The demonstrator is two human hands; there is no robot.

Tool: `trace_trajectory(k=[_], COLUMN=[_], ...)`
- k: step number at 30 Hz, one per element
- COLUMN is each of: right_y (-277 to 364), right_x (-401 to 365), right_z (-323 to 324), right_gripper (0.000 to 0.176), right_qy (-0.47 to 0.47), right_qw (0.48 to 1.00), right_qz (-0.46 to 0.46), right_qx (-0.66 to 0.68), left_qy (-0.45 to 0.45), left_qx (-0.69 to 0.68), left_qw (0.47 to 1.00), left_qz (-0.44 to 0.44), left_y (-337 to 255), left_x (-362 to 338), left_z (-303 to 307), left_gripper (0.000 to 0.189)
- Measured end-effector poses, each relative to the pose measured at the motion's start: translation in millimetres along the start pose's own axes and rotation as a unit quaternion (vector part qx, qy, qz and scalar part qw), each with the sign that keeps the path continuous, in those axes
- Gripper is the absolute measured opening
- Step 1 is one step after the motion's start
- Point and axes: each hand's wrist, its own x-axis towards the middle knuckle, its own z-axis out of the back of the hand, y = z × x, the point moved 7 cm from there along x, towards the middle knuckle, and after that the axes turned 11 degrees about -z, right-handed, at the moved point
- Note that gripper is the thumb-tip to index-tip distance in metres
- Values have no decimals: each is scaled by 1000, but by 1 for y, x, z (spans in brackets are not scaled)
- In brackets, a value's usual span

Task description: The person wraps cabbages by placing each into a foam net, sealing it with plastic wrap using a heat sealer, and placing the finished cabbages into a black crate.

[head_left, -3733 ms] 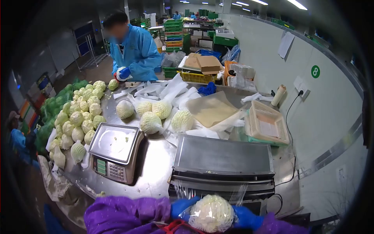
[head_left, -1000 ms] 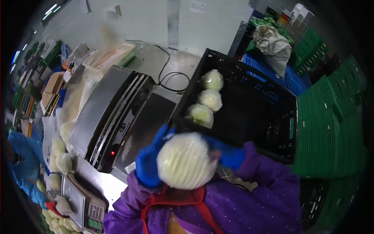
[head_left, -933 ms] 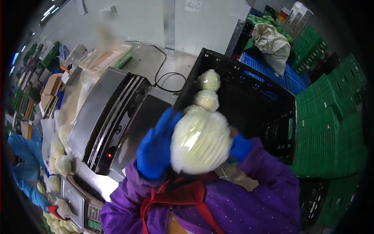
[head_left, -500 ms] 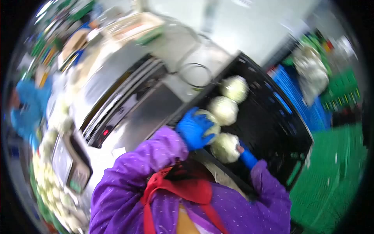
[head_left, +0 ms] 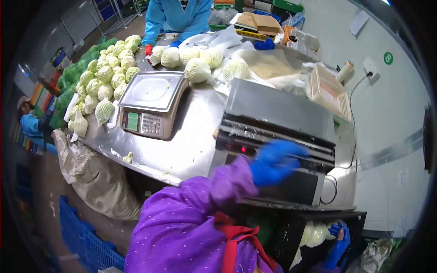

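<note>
My left hand [head_left: 275,164], in a blue glove and smeared by motion, is over the front of a flat sealing machine [head_left: 280,111] with a red light. Nothing can be made out in it. At the lower right, my right hand [head_left: 340,236], also blue-gloved with a bare fingertip showing, is beside film-wrapped cabbages [head_left: 315,234] in a black crate [head_left: 287,234]. Its fingers are curved and somewhat apart; whether they touch the nearest cabbage is unclear.
A scale [head_left: 152,98] stands on the steel table [head_left: 195,132]. Behind it are net-covered cabbages [head_left: 198,70] and a cabbage pile [head_left: 107,73]. A co-worker [head_left: 180,18] in blue stands across the table. A beige basket [head_left: 328,91] and cable lie right; a sack [head_left: 93,177] is lower left.
The view has swung left and up to the table. My left hand has come off a cabbage in the crate and is now over the machine. My right hand remains in the crate.
</note>
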Motion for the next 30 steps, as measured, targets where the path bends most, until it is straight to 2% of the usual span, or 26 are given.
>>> trace_trajectory(k=[1,2,4,6,9,12,13,14,15,16,17,18,20,22,23,26,27,28,30], right_y=[16,50,94,120,202,241,250,257,264,266,264,263,251,241,237,217,201,195,195], right_x=[12,20,43,90,143,220,246,269,289,306,325,339,360,378,384,389,398,400,401], right_z=[-28,-63,-129,-188,-308,-418,-452,-486,-518,-550,-579,-604,-638,-653,-656,-657,-659,-660,-664], right_gripper=[38,35,34,34,34,35,35,36,36,36,35,34,34,33,32,30,31,31,31], right_qy=[23,32,70,108,188,294,300,306,301,296,262,228,225,225,226,215,214,214,220], right_qw=[999,999,998,987,981,951,949,947,951,952,956,949,956,963,967,975,974,972,969], right_qz=[6,29,-1,86,40,26,16,7,36,64,128,193,145,103,83,1,-33,-67,-65], right_qx=[48,-2,-3,-80,-3,94,97,98,66,32,-32,-96,-117,-105,-82,-56,-61,-69,-92], left_qy=[-117,-259,-368,-392,-397,-372,-346,-272,-183,-84,78,110,189,21,-42,-252,-290,-282,-203], left_qx=[-121,-200,-229,-162,-187,-146,-111,14,208,390,467,492,374,296,328,178,151,196,339], left_qw=[976,930,888,869,836,845,856,922,942,911,874,864,888,895,889,897,904,926,912], left_qz=[141,167,153,254,330,355,368,276,191,99,109,5,190,333,316,317,276,155,109], left_y=[24,67,139,184,253,330,362,401,389,368,373,379,380,352,350,347,342,338,333], left_x=[-5,-20,-42,-56,-60,-55,-55,-57,-40,-23,-17,-29,-51,-72,-89,-105,-92,-70,-38], left_z=[49,93,187,253,306,333,338,342,342,331,315,298,293,320,332,345,342,341,333], left_gripper=[30,30,36,41,41,38,38,42,45,49,52,50,46,43,43,41,39,42,47])
